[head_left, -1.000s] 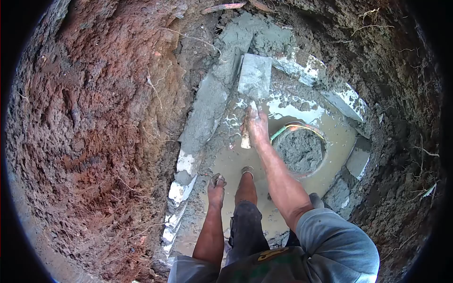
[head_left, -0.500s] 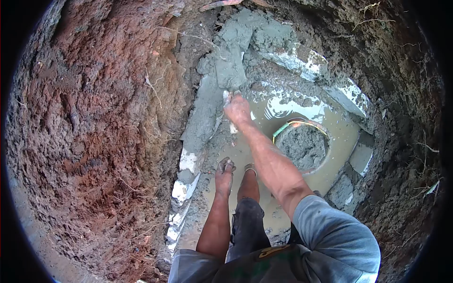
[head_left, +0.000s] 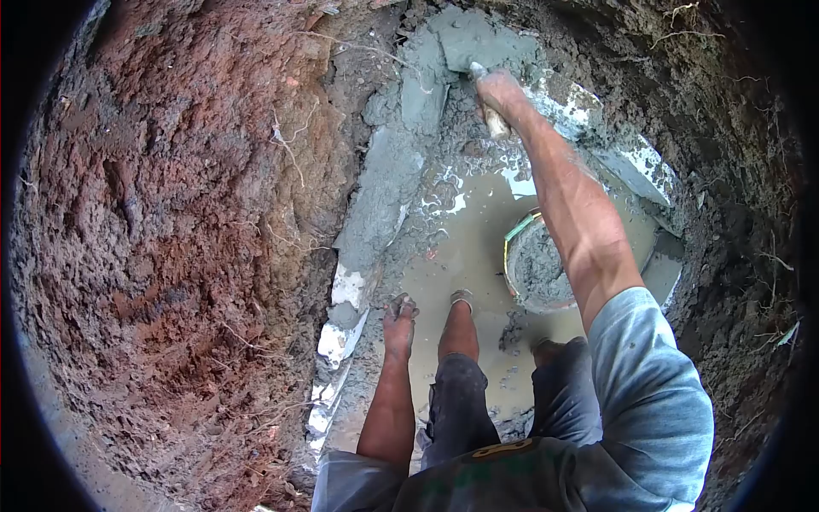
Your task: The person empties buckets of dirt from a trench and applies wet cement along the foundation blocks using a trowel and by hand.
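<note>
Having been shifted from the wall's left arm, the trowel [head_left: 465, 49] is seen against mortar [head_left: 509, 49] at the wall's [head_left: 375, 183] far corner, gripped by its handle in the right hand [head_left: 502, 92]; work there is inferred. Blade is pointed away, long axis slanted slightly left. Left hand [head_left: 399, 312] is held empty, loosely open.

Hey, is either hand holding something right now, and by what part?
The right hand grips a trowel by its handle. Nothing shows held in the left hand.
</note>
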Tool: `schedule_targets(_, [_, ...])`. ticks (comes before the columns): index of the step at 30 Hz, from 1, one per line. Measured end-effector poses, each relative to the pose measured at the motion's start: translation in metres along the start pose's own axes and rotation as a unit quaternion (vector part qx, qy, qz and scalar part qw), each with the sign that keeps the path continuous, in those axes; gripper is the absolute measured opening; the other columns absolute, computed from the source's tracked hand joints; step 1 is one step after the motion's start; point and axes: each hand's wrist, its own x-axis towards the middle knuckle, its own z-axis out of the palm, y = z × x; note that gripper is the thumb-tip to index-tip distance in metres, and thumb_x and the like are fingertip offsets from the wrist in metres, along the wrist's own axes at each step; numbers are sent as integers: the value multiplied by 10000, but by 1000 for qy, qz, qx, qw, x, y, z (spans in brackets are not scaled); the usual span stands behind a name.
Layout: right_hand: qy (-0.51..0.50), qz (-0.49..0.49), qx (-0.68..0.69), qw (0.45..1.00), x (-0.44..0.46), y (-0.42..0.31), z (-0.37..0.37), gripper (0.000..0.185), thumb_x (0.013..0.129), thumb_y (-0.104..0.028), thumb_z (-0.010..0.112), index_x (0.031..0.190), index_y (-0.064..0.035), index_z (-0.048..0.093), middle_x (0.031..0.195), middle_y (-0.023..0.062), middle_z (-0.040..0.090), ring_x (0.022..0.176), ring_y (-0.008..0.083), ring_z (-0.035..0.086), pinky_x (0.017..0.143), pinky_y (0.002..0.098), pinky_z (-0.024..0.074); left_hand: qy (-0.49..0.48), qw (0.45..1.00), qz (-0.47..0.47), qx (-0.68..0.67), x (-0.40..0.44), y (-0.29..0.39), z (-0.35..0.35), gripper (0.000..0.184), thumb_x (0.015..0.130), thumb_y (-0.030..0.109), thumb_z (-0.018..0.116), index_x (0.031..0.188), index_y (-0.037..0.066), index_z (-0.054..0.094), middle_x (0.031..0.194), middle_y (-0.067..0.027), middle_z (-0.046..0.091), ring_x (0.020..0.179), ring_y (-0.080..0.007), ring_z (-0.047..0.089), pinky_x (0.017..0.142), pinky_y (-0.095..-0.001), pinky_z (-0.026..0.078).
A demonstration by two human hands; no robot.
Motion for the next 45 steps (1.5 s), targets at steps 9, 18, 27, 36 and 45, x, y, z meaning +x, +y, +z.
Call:
schedule_targets(9, [-155,64,237,957,-148,-102,94,462,916,-361,423,945,72,580,911,283,610,922,418,583,797,455,478,-33,999,12,19,-4,-13,25,450,887,326,569,1227,47,478,993,-57,605,851,-138,583,700,-259,420])
schedule_targets(18, [-14,174,146,974,-401,32,66,391,813,-288,595,1073,-2,536,938,243,609,882,408,596,792,462,478,-96,991,51,76,7,2,84,456,891,342,560,1245,68,476,1046,-64,593,890,-144,576,740,-278,429])
schedule_targets(27, [-139,272,-182,935,-459,154,60,281,872,-129,448,1116,3,494,965,193,623,871,321,643,729,408,534,-122,982,-35,138,6,-40,201,695,865,415,593,1362,21,309,1185,-172,532,1102,-225,483,946,-326,362])
schedule_targets(36, [-340,330,-18,881,-442,179,115,294,798,-144,518,1038,13,582,1015,193,636,963,319,625,825,381,516,-35,983,-42,176,42,-150,241,778,851,644,401,1235,-30,463,1110,-224,580,1061,-336,540,923,-399,395])
schedule_targets(45, [-283,296,195,891,-390,150,238,338,752,-205,563,992,28,616,994,250,622,954,376,609,844,410,495,12,838,47,543,32,-29,267,859,819,727,290,1087,-31,592,991,-280,612,986,-424,569,885,-475,423])
